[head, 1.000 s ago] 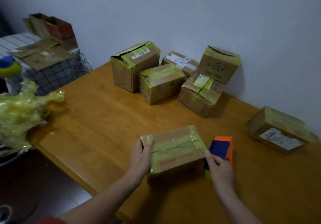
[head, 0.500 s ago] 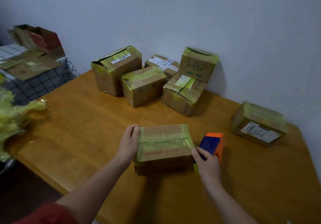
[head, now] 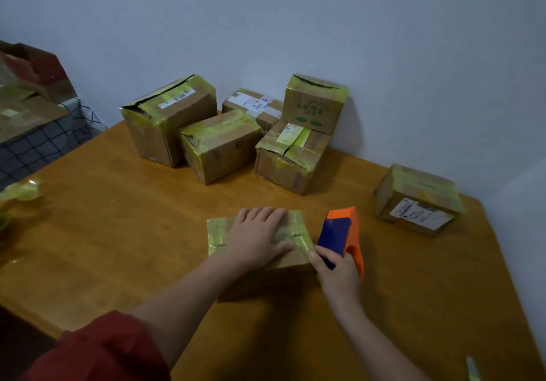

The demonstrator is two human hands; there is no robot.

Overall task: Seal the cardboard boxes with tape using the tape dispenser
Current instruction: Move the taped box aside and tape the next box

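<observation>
Left grip (head: 257,235) lies flat on top of a small cardboard box (head: 218,232), fingers straight and together, palm pressing down on strips of yellow-green tape. Right grip (head: 336,274) is curled round the rear of the tape dispenser (head: 351,230), an orange and blue tool that stands on the bench (head: 118,218) just beside the box's right end; whether it touches the box cannot be told. The box sits near the middle of the wooden bench, directly under the left grip and to the left of the right grip. A red sleeve (head: 97,351) covers the left upper arm. Five taped boxes (head: 168,120) cluster at the far edge against the wall, and another taped box (head: 416,200) sits apart at the far right. Crumpled yellow tape (head: 20,191) lies at the left edge.
</observation>
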